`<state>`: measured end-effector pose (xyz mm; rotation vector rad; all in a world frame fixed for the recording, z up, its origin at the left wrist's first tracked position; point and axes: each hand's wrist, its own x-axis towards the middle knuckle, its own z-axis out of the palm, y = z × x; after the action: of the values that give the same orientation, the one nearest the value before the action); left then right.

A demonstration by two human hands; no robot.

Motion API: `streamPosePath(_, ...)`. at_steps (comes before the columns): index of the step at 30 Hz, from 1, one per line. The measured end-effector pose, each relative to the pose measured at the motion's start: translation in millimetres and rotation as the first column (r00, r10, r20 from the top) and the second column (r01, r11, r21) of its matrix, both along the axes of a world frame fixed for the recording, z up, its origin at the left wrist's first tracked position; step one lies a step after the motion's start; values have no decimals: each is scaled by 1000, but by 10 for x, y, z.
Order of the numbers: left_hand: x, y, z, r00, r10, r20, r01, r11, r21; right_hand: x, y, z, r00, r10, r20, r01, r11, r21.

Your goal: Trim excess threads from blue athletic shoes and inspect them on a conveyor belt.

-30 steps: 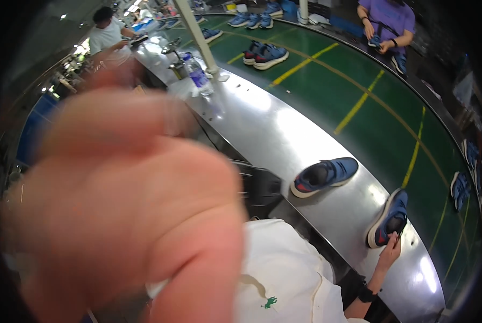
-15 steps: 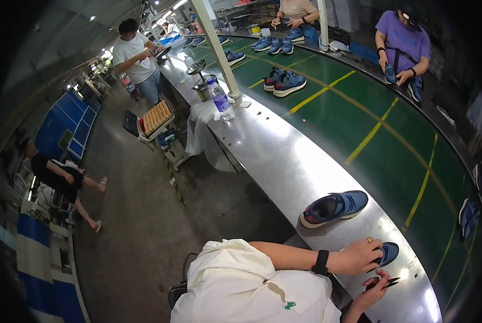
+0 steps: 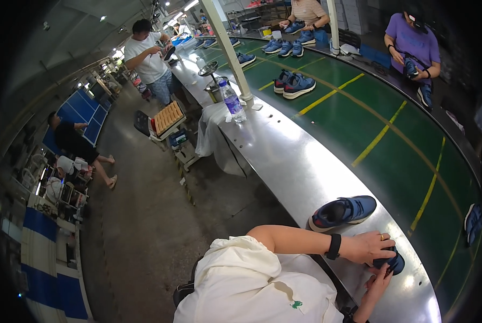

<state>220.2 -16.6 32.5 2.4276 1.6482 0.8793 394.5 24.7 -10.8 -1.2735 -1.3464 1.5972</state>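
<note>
A dark blue sneaker (image 3: pixel 397 264) lies on the metal ledge under my hands. My left hand (image 3: pixel 367 247), with a ring and a black wristband, is closed over its upper. My right hand (image 3: pixel 377 284) reaches in from the near side, fingertips against the same shoe. The small black pointed snips it held a moment ago are hidden behind fingers and shoe. Just beyond my left hand stands a second blue sneaker (image 3: pixel 344 213) with a white sole and red at the heel, touched by neither hand.
Beside the metal ledge (image 3: pixel 289 156) runs a green conveyor belt (image 3: pixel 354 121) with yellow lines, carrying a pair of sneakers (image 3: pixel 294 84) and others. A water bottle (image 3: pixel 232 102) stands near a post (image 3: pixel 227 51). Across the belt, a person in purple (image 3: pixel 413 43) handles a shoe.
My right hand has moved up to the sneaker, and the snips have gone out of sight. The sneaker is turned under my left hand. The whole view has shifted slightly.
</note>
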Motion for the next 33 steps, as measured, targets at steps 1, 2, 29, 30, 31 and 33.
streamPosePath(1,-22,28,13,998,-55,-25,54,998,-25,-21,-12,2,999,36,28,-37,999,11)
streamPosePath(2,3,14,22,996,-43,77,39,998,52,-37,-19,-53,1000,-3,-22,2,1000,-8)
streamPosePath(29,493,49,-40,962,99,256,-166,953,255,515,734,470,730,-252,-636,107,960,-258)
streamPosePath(30,441,39,-71,964,96,247,-161,953,258,494,694,499,713,-243,-657,53,954,-296)
streamPosePath(31,394,31,-1,967,67,247,-132,958,255,445,632,594,696,-209,-687,-48,941,-336)
streamPosePath(33,241,-75,26,968,95,233,-140,973,183,234,532,737,777,-173,-605,-47,943,-330)
